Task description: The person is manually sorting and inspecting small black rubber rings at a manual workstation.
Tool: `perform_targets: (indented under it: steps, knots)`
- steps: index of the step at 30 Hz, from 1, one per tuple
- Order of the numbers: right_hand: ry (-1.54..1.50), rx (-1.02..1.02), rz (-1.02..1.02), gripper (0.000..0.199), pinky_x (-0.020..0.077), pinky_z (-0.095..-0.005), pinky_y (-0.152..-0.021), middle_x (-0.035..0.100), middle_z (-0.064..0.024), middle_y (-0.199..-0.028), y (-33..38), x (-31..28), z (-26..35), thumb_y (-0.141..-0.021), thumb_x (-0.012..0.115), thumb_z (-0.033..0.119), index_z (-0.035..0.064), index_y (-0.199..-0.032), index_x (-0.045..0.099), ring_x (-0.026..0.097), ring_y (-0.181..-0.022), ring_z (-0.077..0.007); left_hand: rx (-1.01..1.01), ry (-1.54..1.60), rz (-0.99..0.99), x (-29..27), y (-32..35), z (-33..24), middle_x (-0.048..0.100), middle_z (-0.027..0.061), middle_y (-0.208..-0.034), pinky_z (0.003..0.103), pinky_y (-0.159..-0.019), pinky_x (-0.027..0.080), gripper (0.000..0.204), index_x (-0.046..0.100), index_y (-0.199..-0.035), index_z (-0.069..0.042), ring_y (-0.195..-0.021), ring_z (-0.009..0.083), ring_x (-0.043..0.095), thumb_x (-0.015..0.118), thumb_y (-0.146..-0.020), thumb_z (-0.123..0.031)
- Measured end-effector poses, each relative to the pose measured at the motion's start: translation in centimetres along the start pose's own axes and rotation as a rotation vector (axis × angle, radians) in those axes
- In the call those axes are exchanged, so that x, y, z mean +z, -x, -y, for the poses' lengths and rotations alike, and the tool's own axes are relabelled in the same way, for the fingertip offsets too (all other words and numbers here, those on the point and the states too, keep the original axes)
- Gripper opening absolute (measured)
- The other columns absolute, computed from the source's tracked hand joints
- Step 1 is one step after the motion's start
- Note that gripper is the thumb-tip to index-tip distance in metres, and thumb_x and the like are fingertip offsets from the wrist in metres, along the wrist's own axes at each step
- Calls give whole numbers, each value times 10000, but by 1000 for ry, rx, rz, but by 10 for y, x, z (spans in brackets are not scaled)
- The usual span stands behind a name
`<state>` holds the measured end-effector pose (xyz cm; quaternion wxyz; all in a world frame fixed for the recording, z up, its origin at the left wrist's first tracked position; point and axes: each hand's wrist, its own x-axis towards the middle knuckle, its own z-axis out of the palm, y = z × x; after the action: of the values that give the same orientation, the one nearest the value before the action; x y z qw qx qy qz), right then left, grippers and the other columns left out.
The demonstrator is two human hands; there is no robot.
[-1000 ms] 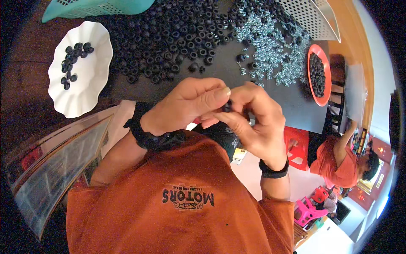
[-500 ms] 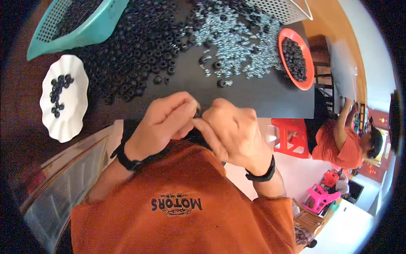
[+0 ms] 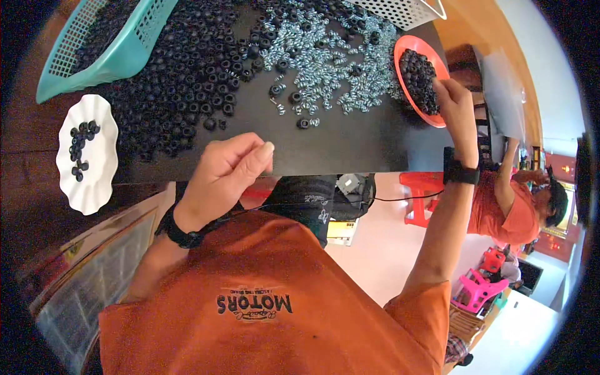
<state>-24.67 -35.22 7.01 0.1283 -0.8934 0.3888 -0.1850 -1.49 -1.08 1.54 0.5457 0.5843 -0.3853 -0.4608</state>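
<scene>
My right hand point(image 3: 457, 106) reaches over the rim of an orange-red oval bowl point(image 3: 401, 45). Its fingertips are pinched together against the small black parts point(image 3: 417, 78) heaped inside; whatever they grip is hidden. My left hand point(image 3: 234, 172) hovers by the table's near edge, thumb pressed on curled fingers, and I cannot see what it holds, if anything. Beyond it spreads a large pile of black ring-shaped pieces point(image 3: 181, 87). Small silvery coil springs point(image 3: 319, 69) lie in a heap between that pile and the bowl.
A white wavy-edged dish point(image 3: 103, 162) with several black pieces stands at left. Behind it is a teal basket point(image 3: 119, 72) of black parts. A white perforated basket point(image 3: 406, 15) sits at the far right. Another person point(image 3: 500, 206) is at right, near a red stool point(image 3: 415, 194).
My hands were together at the table's near edge. The right one has moved away to the orange-red bowl, while the left has stayed near its place, still closed.
</scene>
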Motion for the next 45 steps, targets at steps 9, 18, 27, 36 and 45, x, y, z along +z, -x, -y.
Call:
perform_targets:
  steps: [9, 18, 27, 36, 45]
  knots:
    - [-299, 7, 322, 282, 411, -203, -571, 592, 20, -807, 29, 11, 105, -922, 549, 163, 44, -1174, 591, 507, -668, -55, 200, -178, 16, -4, 4, -1, 463, 18, -557, 266, -452, 339, 266, 538, -731, 2, -488, 76, 436, 574, -921, -180]
    - [-67, -559, 494, 352, 437, -388, -717, 511, -144, -892, 23, 72, 186, -773, 637, 44, 46, -1119, 571, 532, -814, -333, 293, -201, 28, -6, 5, 10, 537, 64, -567, 304, -466, 399, 184, 583, -740, -35, -485, 162, 545, 584, -880, -154]
    - [-58, -583, 412, 326, 440, -362, -672, 521, -142, -876, -1, 93, 193, -776, 602, -12, 38, -1097, 583, 546, -754, -333, 334, -168, 74, -12, 5, 12, 537, 112, -603, 347, -484, 415, 162, 580, -779, -29, -518, 259, 574, 586, -883, -153]
    - [-4, -625, 381, 246, 448, -371, -689, 527, -143, -882, 0, 94, 195, -775, 591, -18, 22, -1018, 583, 552, -779, -330, 345, -124, 69, -12, 6, 15, 544, 125, -621, 361, -489, 415, 131, 580, -814, -25, -538, 286, 580, 591, -879, -139]
    - [-50, -588, 426, 146, 445, -381, -670, 527, -150, -832, 1, 92, 199, -792, 604, 37, 11, -935, 589, 554, -766, -340, 347, -141, 59, -11, 5, 13, 535, 119, -605, 374, -482, 408, 161, 571, -759, -34, -526, 290, 568, 601, -871, -144]
